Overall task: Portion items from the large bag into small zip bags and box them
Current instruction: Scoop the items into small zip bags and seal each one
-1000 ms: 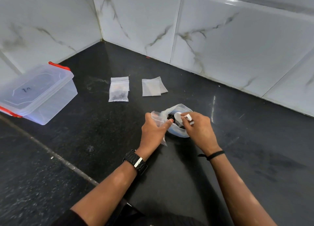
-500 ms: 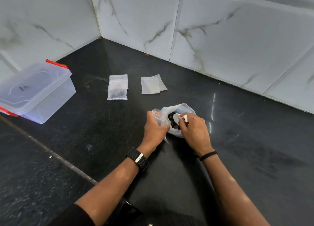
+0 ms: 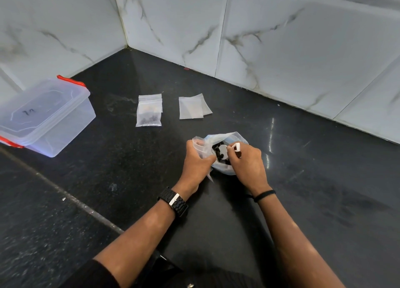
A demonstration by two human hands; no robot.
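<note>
So the left hand [image 3: 195, 163] is pinching a small clear zip bag [image 3: 200, 147] open, right beside the crumpled large clear bag [image 3: 225, 153] mid-counter, while the right hand [image 3: 246, 164] grips a little white scoop [image 3: 236, 147] over the dark bits. I'd keep that mouth wide and tip slowly. Further back sit one filled zip bag [image 3: 149, 112], empty flat ones [image 3: 192, 108], and the lidded clear plastic box [image 3: 43, 116] at the left edge.

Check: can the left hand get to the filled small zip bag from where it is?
Probably yes, once freed: nothing lies between the left hand and the filled zip bag, but it now grips the large bag's rim.
</note>
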